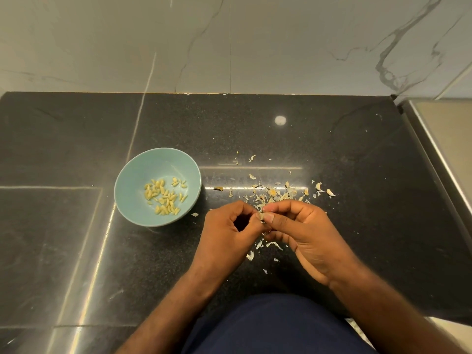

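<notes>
A pale blue bowl (pixel 132 200) stands on the black stone counter (pixel 332 154) at centre left. Several peeled pale yellow seeds (pixel 164 196) lie in it. To its right, my left hand (pixel 229 231) and my right hand (pixel 304 231) meet just above the counter. Both pinch one small seed (pixel 261 216) between thumb and fingertips; most of the seed is hidden by the fingers. A scatter of pale husk pieces (pixel 274 194) lies on the counter beyond and under my hands.
A white marbled wall (pixel 229 42) rises behind the counter. A steel surface (pixel 444 129) borders the counter on the right. A few loose husks (pixel 329 192) lie further right. My dark blue clothing (pixel 275 325) fills the bottom centre.
</notes>
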`<state>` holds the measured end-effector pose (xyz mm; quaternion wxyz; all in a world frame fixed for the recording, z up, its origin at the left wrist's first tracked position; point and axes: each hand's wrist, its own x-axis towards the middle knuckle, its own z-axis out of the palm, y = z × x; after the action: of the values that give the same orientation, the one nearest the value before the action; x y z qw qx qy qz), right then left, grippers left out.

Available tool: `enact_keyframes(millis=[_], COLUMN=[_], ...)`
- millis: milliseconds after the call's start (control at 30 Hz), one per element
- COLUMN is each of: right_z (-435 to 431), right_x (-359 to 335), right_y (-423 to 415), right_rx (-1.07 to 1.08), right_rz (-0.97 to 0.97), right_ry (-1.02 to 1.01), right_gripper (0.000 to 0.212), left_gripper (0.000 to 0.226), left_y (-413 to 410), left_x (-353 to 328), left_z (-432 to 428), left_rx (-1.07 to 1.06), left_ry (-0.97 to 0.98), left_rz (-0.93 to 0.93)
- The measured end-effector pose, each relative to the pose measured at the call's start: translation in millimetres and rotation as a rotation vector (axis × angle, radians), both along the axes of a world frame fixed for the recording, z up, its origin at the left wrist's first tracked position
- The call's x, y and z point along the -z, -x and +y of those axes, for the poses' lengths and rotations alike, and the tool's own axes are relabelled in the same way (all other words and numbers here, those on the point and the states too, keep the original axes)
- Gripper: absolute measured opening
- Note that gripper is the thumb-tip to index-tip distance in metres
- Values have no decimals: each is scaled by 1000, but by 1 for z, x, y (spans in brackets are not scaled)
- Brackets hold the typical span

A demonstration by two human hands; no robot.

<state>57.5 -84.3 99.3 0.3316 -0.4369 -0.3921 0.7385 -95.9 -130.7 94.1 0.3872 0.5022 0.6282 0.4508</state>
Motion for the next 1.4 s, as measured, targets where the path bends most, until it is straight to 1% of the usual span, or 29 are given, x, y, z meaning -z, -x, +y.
enact_keyframes(millis=[100, 167, 267, 400, 467, 567, 600, 667, 700, 733, 767, 800, 833, 933, 967, 1033, 1100, 1167, 1200, 1333, 1400], right_z=[1, 2, 4, 6, 6, 9, 10, 14, 16, 16, 16, 16, 16, 16, 17, 20, 26, 34, 37, 42, 42], right_x=[4, 5, 6, 9, 12, 22, 26, 34, 37, 38, 41, 44, 44, 41, 41, 40, 42, 47, 49, 58, 60], right_y=[2, 3, 5, 6, 8, 9, 7, 2, -1, -2, -2, -2, 0, 8, 11, 24, 44, 68, 79, 105, 107], right_rx=[30, 46, 59, 49, 49, 67, 84, 69, 13, -69, -156, -202, -210, -176, -197, -308, -402, -462, -487, -593, -638], right_rz=[54, 81, 55, 37, -2, -151, -216, -378, -469, -545, -620, -659, -688, -677, -693, -746, -795, -831, -859, -1046, -1081], right_ry=[51, 72, 66, 63, 57, 9, -12, -74, -121, -171, -224, -270, -302, -380, -413, -493, -619, -745, -792, -898, -933], right_gripper=[21, 26, 30, 28, 29, 13, 12, 14, 8, 9, 24, 35, 35, 7, 7, 13, 20, 17, 15, 17, 18], left_gripper=[15, 18, 20, 17, 15, 16, 16, 17, 18, 18, 20, 21, 23, 28, 30, 31, 21, 5, 4, 14, 15], left_y=[1, 3, 5, 6, 7, 10, 11, 16, 18, 20, 24, 27, 30, 37, 38, 40, 42, 42, 43, 45, 47], left_x=[4, 9, 16, 19, 22, 28, 30, 34, 36, 37, 39, 40, 41, 45, 48, 53, 57, 58, 58, 55, 54], left_z=[1, 1, 1, -1, 0, 3, 3, 3, 3, 2, 2, 1, 0, -9, -12, -20, -25, -26, -27, -27, -27], left_rx=[-49, -106, -160, -79, -49, -55, -66, -82, -87, -92, -101, -112, -127, -190, -200, -208, -208, -244, -270, -299, -312], left_ry=[36, 86, 159, 172, 176, 211, 226, 255, 271, 283, 294, 304, 312, 320, 318, 326, 345, 346, 339, 303, 312], left_rz=[-44, -62, -77, -111, -124, -125, -120, -96, -87, -90, -101, -109, -110, -30, 28, 151, 203, 173, 160, 160, 150])
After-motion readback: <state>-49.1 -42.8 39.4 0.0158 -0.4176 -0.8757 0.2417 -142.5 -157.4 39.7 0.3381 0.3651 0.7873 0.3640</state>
